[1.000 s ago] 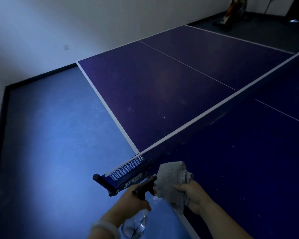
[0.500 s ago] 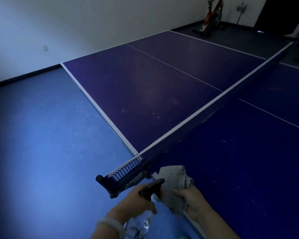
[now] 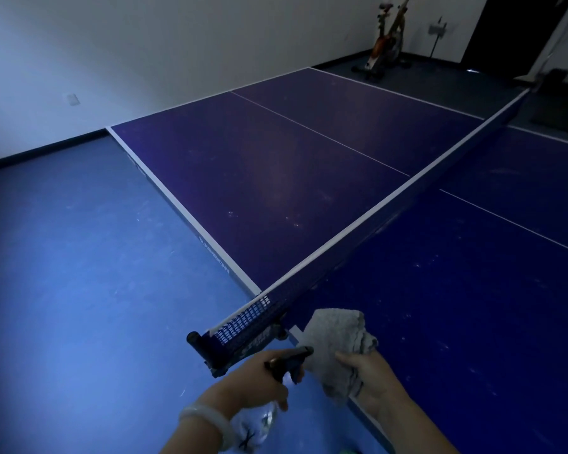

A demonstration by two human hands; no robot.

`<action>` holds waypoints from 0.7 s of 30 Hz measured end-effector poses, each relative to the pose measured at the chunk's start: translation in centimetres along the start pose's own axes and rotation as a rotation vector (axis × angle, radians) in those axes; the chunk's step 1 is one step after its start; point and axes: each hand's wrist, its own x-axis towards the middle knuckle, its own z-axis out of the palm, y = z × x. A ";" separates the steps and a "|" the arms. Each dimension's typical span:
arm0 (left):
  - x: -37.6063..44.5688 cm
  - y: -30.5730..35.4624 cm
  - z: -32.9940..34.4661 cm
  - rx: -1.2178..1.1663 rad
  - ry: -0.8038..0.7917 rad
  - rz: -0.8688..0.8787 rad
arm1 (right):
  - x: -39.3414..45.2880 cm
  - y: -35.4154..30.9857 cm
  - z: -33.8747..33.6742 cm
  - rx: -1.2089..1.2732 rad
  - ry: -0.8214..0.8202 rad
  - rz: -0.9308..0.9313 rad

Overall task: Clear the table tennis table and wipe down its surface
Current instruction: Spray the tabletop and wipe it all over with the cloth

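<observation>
- One table (image 3: 276, 178)
- One net (image 3: 358, 237)
- One cloth (image 3: 338, 339)
- One spray bottle (image 3: 276, 394)
- Two hands: left (image 3: 259, 375), right (image 3: 371, 378)
- One bracelet (image 3: 207, 421)
- One exercise bike (image 3: 386, 40)

The left hand (image 3: 253, 378) holds the spray bottle (image 3: 276, 388) just left of the cloth (image 3: 338, 345) in the right hand (image 3: 371, 378). The net (image 3: 358, 231) runs ahead of both, across the table (image 3: 276, 165). An exercise bike (image 3: 386, 40) stands far beyond.

Left hand (image 3: 253, 376) grips spray bottle (image 3: 259, 421) – right hand (image 3: 373, 376) holds cloth (image 3: 336, 335).

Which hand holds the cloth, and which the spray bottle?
The right hand grips the grey cloth; the left hand, the one with the bracelet, holds the clear spray bottle.
</observation>
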 end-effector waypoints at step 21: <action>0.5 0.8 1.2 -0.062 -0.006 0.003 | -1.9 -1.2 -1.7 0.045 -0.032 -0.057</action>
